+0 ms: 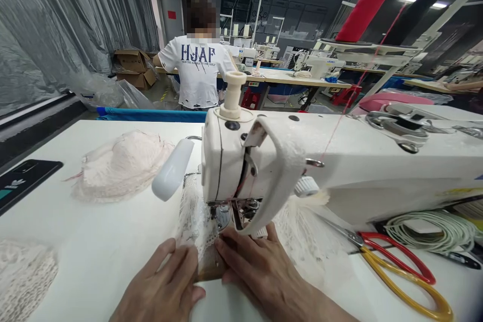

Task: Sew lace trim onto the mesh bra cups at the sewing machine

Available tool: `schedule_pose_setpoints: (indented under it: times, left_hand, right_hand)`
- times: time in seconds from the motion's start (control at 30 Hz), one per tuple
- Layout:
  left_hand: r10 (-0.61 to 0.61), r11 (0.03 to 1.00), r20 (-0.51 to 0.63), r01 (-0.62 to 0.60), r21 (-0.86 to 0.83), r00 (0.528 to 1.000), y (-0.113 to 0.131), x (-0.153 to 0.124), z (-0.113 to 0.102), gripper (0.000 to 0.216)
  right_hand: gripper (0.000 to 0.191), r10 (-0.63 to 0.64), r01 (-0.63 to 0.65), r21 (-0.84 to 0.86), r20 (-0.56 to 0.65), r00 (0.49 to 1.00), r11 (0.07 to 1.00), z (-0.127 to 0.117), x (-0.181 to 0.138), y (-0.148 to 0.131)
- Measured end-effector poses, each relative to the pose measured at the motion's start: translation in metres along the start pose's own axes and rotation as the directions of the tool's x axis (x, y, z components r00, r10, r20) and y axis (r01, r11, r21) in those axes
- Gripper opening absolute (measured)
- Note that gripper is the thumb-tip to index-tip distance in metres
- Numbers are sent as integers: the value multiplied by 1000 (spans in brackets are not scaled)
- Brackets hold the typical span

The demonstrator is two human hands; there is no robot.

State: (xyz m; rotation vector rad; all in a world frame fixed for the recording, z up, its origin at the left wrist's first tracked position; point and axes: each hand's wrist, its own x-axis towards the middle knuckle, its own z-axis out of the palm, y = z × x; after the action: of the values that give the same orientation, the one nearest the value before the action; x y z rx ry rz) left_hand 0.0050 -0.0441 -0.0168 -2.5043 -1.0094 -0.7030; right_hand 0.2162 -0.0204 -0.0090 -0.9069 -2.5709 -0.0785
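White lace fabric (202,229) lies under the needle area of a white sewing machine (260,161). My left hand (162,276) is on its front left part, fingers bent and pressed together on the lace. Close to the presser foot (223,216), my right hand (260,261) grips the lace edge from the right, its fingertips partly hidden beneath the machine's guard. More fringed white fabric (302,226) spreads out to the right of that hand. Pink thread runs down to the machine head.
Scissors with red and yellow handles (400,266) and a coil of pale cord (430,229) lie at right. On the left are a pale pink fabric piece (121,166), a crocheted piece (24,279) and a phone (28,181). A person (198,65) stands ahead, back turned.
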Motion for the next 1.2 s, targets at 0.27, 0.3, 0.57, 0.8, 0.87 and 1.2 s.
schedule_pose_setpoints:
  times: [0.27, 0.3, 0.57, 0.8, 0.87, 1.2]
  left_hand:
    - [56, 996, 89, -61, 59, 994, -2, -12, 6, 37]
    - [59, 997, 97, -64, 53, 994, -2, -13, 7, 36]
    - [48, 998, 68, -51, 47, 997, -2, -7, 5, 39]
    - [41, 998, 61, -44, 43, 997, -2, -7, 5, 38]
    - [48, 998, 52, -50, 41, 998, -3, -6, 6, 39]
    - [46, 999, -58, -45, 18, 997, -3, 6, 4, 47]
  right_hand:
    - [22, 20, -21, 13, 12, 1000, 1000, -3, 1, -2]
    - [21, 25, -25, 18, 13, 1000, 1000, -3, 1, -2]
    - [31, 41, -43, 54, 25, 999, 998, 0, 2, -3]
    - [29, 48, -48, 10, 26, 999, 999, -1, -1, -5]
    - [28, 43, -44, 4, 24, 999, 999, -1, -1, -5]
    - [26, 50, -48, 44, -53, 997, 998, 1, 3, -4]
